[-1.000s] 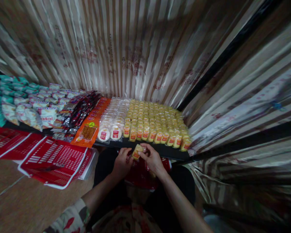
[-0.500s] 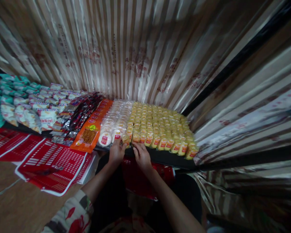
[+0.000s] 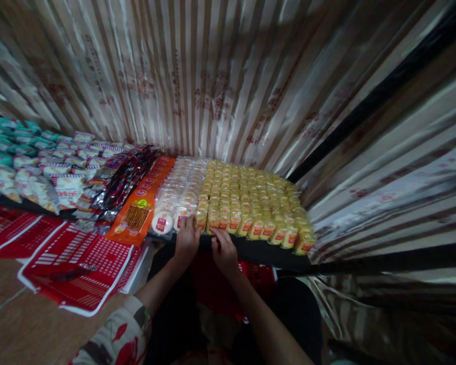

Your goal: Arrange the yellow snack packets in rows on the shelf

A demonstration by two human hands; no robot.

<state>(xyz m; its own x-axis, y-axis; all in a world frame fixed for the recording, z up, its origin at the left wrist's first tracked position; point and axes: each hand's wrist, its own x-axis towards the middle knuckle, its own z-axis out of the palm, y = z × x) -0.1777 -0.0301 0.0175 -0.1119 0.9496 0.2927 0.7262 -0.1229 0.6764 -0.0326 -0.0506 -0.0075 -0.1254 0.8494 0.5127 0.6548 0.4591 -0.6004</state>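
My left hand (image 3: 187,239) is at the shelf's front edge, fingers curled and pinching the lower end of a small clear-wrapped yellow snack packet (image 3: 201,215). This packet stands at the front of the leftmost yellow row. My right hand (image 3: 224,249) is just to the right, index finger stretched to the bottom of the neighbouring yellow packet (image 3: 213,217), thumb a little apart. I see nothing held in it. Round white rice crackers (image 3: 161,221) in clear wrap stand in rows left of the yellow ones, partly behind my left fingers.
An orange bag of stick snacks (image 3: 137,215), dark shiny packets (image 3: 127,177), white packets (image 3: 67,190) and green packets (image 3: 17,137) fill the shelf leftward. Red baskets (image 3: 76,263) stand below. A striped curtain (image 3: 213,76) hangs behind; a black pole (image 3: 365,111) slants at right.
The front yellow packet at my left fingers now stands more upright, in line with its row. My right fingers have drawn slightly down and back from the packets. The view has shifted slightly.
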